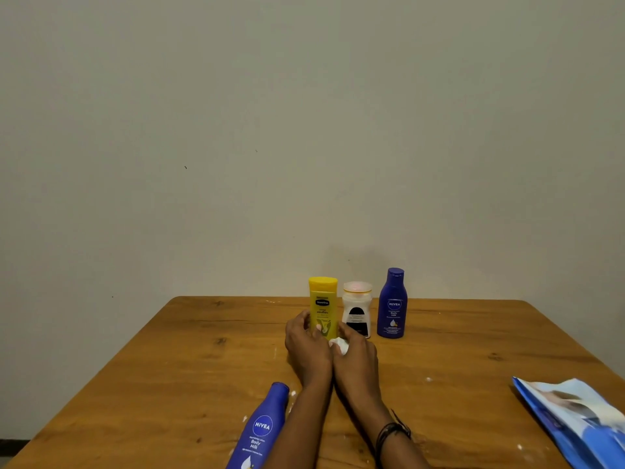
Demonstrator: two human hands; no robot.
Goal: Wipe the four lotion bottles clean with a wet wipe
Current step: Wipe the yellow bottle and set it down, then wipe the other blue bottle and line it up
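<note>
blue bottle on its side

Three bottles stand in a row near the far edge of the table: the Vaseline bottle leftmost, the squat bottle in the middle, the upright Nivea bottle rightmost. The left hand and right hand sit just before the Vaseline bottle. The lying Nivea bottle is at the near edge, the wipe pack at the near right corner.

Left hand and right hand, each on a forearm bare down to the frame edge. The right wrist wears a black band of several thin cords, with short loose ends sticking out from it.
</note>
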